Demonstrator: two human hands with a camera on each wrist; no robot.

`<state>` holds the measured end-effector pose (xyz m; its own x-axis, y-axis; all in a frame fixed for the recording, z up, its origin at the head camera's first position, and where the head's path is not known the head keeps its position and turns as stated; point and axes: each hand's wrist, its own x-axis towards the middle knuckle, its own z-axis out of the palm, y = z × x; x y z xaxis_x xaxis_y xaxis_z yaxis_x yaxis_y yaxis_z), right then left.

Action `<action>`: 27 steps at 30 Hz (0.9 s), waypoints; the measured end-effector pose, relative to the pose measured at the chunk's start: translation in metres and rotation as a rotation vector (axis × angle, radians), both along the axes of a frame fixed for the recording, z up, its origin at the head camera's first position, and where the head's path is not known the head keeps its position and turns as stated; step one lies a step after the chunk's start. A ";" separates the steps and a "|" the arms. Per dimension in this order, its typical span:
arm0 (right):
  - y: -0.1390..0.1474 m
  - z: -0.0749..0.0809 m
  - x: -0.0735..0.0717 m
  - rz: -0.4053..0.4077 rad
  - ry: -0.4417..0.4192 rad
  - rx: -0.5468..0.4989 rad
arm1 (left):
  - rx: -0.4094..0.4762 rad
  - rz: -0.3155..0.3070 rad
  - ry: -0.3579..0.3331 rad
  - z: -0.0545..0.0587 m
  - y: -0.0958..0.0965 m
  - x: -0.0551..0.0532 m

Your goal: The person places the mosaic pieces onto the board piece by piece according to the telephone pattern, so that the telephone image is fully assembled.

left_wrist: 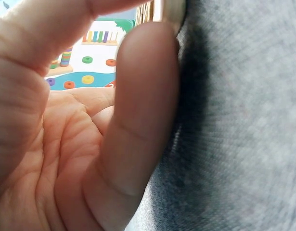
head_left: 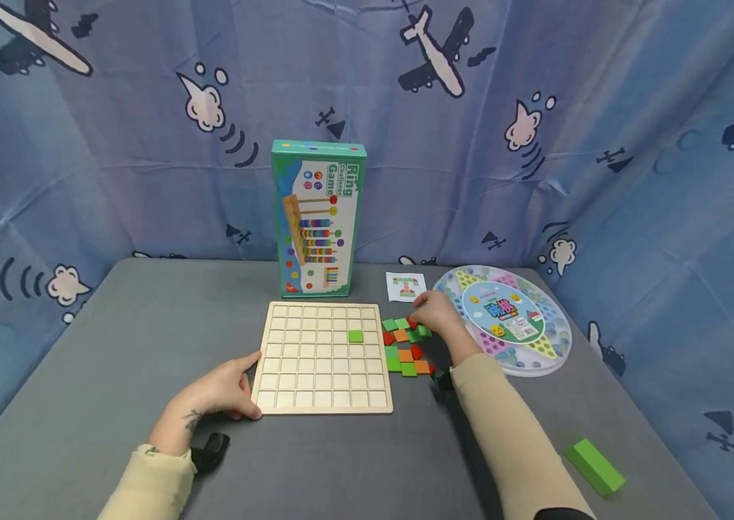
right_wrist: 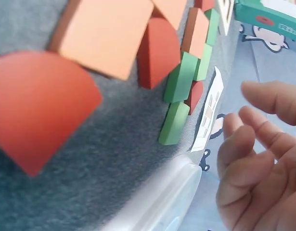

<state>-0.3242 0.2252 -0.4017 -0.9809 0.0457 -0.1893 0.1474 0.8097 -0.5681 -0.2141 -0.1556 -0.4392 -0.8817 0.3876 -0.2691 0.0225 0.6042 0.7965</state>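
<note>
In the head view my left hand (head_left: 214,390) is at the left side of a pale wooden grid board (head_left: 324,399). Its index finger touches the left edge and its thumb the near left corner; in the left wrist view the straight thumb (left_wrist: 145,91) meets the board's edge. One green square tile (head_left: 355,336) lies in the grid, upper right. My right hand (head_left: 438,314) hovers over the far end of a cluster of green, orange and red tiles (head_left: 404,355). Seen in the right wrist view, its fingers (right_wrist: 237,144) bend loosely with nothing visible between them.
A small pattern card (head_left: 405,287) lies behind the tiles. To their right is a round Chinese checkers set (head_left: 544,318). A Ring Challenge Game box (head_left: 320,217) stands behind the board. A green block (head_left: 594,467) lies at the near right. A printed curtain (head_left: 146,130) hangs behind the table.
</note>
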 end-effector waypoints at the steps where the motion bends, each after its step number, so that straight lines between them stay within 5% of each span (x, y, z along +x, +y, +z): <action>1: -0.001 0.000 -0.001 0.008 -0.005 0.031 | 0.001 0.001 -0.002 0.000 0.000 0.000; 10: -0.002 -0.001 0.006 0.096 -0.091 0.043 | 0.012 0.004 -0.014 0.000 0.000 0.001; 14: 0.003 0.006 0.022 0.180 -0.108 -0.017 | 0.004 0.013 -0.011 0.000 0.000 -0.001; 21: 0.027 0.010 0.055 0.192 -0.128 -0.162 | 0.007 0.014 -0.012 0.001 0.000 0.000; 27: 0.040 -0.001 0.075 0.194 -0.110 -0.133 | 0.007 0.009 -0.012 0.001 0.000 0.001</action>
